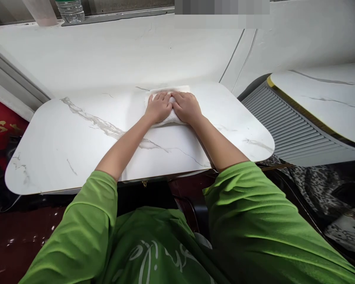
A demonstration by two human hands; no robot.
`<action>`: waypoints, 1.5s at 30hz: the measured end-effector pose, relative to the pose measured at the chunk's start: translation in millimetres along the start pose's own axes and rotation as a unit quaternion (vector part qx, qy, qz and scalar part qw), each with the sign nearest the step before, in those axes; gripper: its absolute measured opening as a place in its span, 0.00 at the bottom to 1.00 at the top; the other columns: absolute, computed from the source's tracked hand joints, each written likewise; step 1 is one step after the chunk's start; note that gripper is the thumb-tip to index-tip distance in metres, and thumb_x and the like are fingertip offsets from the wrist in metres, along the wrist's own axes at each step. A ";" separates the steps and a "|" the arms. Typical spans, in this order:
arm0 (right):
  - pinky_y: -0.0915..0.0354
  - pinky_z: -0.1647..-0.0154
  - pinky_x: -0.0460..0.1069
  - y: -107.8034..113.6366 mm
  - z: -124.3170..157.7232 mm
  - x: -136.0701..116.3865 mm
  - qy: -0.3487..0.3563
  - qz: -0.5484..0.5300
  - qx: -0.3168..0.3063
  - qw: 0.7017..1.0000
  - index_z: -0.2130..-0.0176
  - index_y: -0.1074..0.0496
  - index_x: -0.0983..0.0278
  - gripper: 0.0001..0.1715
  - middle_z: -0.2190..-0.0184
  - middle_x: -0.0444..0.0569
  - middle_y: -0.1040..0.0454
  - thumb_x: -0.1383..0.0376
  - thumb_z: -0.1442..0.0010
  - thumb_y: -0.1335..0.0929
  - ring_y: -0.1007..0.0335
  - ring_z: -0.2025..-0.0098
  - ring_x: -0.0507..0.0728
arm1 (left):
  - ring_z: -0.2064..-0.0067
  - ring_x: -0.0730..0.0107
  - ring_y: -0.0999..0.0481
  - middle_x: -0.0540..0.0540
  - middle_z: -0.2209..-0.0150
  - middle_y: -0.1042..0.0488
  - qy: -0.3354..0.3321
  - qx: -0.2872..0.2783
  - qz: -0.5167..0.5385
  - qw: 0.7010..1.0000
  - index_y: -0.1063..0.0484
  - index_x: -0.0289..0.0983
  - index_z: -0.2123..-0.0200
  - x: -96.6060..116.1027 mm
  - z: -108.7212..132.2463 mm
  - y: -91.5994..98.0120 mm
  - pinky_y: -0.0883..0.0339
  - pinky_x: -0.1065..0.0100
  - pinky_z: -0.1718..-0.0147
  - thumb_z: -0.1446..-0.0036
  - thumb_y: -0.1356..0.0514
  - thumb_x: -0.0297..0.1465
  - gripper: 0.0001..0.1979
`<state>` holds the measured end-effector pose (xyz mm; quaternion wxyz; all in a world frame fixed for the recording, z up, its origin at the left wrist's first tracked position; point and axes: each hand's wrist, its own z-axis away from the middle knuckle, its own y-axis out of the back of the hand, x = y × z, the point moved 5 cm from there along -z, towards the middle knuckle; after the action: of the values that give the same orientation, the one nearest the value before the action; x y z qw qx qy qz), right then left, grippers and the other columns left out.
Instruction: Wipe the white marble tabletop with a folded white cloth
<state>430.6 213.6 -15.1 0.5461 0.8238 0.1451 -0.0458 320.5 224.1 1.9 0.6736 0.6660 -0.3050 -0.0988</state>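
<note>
A folded white cloth (173, 118) lies on the white marble-patterned tabletop (106, 154), near its back edge. My left hand (158, 107) rests palm down on the cloth's left part, fingers stretched out and lying flat. On the right part presses my right hand (186, 106), also palm down with its fingers extended. The two hands are side by side and touch or nearly touch around the fingertips and thumbs. Much of the cloth is covered by them; its far edge and near edge show.
A white wall (121, 55) runs behind the table. On the ledge above stand a clear plastic bottle (71, 12) and a translucent cup (43, 12). Another marble-patterned surface with a ribbed grey side (283, 126) is at the right. A patterned dark fabric (316, 185) lies below it.
</note>
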 end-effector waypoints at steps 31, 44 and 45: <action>0.42 0.37 0.65 37.8 96.4 -88.6 0.026 -0.019 -0.008 0.999 0.43 0.31 0.62 0.28 0.42 0.54 0.28 0.66 0.39 0.44 0.35 0.40 0.67 | 0.28 0.59 0.52 0.41 0.29 0.47 -0.003 -0.021 -0.007 1.000 0.46 0.33 0.32 15.2 125.0 10.0 0.63 0.49 0.30 0.32 0.59 0.32 0.27; 0.43 0.40 0.64 -14.6 -11.5 -58.4 0.029 -0.020 -0.014 0.999 0.44 0.31 0.63 0.26 0.43 0.57 0.27 0.64 0.35 0.46 0.35 0.42 0.69 | 0.29 0.61 0.47 0.43 0.31 0.43 0.031 0.033 0.002 0.999 0.41 0.38 0.34 -45.6 32.7 17.4 0.61 0.52 0.30 0.33 0.57 0.31 0.26; 0.43 0.40 0.65 -18.5 -19.5 -55.6 0.027 -0.022 -0.012 0.999 0.44 0.31 0.62 0.26 0.44 0.57 0.27 0.63 0.34 0.46 0.35 0.42 0.69 | 0.30 0.61 0.47 0.43 0.31 0.42 0.030 0.036 0.002 0.999 0.41 0.38 0.34 -50.1 24.9 18.0 0.61 0.53 0.30 0.33 0.56 0.31 0.26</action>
<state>370.6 227.7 -10.6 0.5505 0.8149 0.1781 -0.0338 262.2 232.0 3.3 0.6581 0.6921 -0.2893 -0.0657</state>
